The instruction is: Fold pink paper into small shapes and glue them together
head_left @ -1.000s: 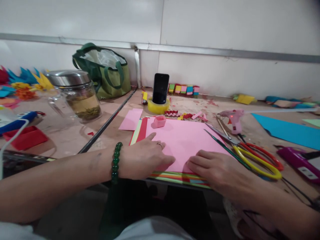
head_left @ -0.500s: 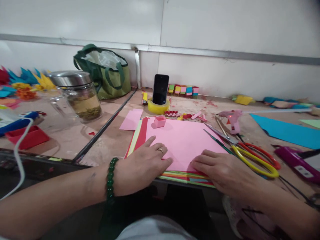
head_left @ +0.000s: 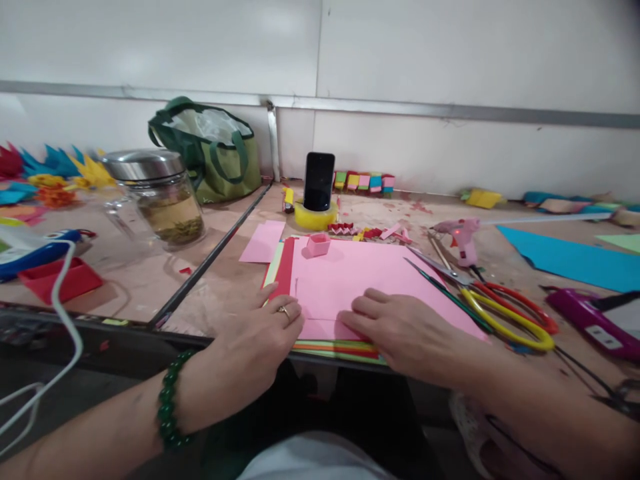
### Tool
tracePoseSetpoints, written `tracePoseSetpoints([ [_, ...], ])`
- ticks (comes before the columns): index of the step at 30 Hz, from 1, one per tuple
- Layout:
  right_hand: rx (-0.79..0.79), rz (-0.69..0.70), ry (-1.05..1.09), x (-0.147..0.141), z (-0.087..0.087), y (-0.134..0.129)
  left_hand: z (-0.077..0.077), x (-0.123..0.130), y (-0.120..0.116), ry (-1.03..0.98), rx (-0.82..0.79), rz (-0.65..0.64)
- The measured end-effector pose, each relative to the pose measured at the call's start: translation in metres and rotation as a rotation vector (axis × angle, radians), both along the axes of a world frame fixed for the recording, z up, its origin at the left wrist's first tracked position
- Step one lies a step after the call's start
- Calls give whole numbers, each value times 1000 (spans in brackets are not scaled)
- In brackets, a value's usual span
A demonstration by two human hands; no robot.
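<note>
A smaller piece of pink paper (head_left: 325,300) lies over a pink sheet (head_left: 375,263), near its front edge. My left hand (head_left: 250,340), with a ring and a green bead bracelet, is at the paper's left end. Its index finger points forward while the others bend around that end. At the other end is my right hand (head_left: 400,327), fingers together and tips pressed on the paper; its thumb is hidden. Beneath the sheet, red and other coloured sheets (head_left: 285,267) show at the edges. A small pink paper box (head_left: 319,245) sits on the sheet's far left part.
Green tweezers (head_left: 450,293) and scissors (head_left: 510,320) lie right, near a pink glue gun (head_left: 460,237) and purple tool (head_left: 590,323). A phone (head_left: 319,180) leans in a yellow tape roll (head_left: 315,217). A glass jar (head_left: 170,207) and green bag (head_left: 230,160) stand left.
Both my hands have shifted left along the front of the pink sheet. The smaller paper's left and front edges now show between them. The camera view has tilted slightly.
</note>
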State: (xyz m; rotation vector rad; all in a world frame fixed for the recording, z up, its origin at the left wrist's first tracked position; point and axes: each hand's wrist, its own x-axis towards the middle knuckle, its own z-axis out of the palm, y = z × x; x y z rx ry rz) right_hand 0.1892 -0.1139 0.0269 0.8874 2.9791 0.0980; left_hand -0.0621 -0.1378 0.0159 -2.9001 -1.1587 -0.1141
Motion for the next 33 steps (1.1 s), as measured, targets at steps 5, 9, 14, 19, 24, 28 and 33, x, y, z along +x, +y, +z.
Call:
tracePoseSetpoints([
  [5,100,187,-31,-7,-8,6,-1,3,5,-1,5,4],
  [9,147,185,9,18,-10,-2,-6,-2,3,-19,18,4],
  [14,152,105,19,52,-9,-16,-3,-2,0,-26,3,17],
  [19,148,5,50,69,-14,-25,0,-1,-1,-20,-18,33],
  [24,117,-78,61,68,-4,-25,0,-6,-1,-33,-30,52],
  [28,204,-145,101,47,5,-17,9,5,2,-11,-8,69],
  [33,84,-13,49,13,-7,-6,10,25,4,6,12,12],
])
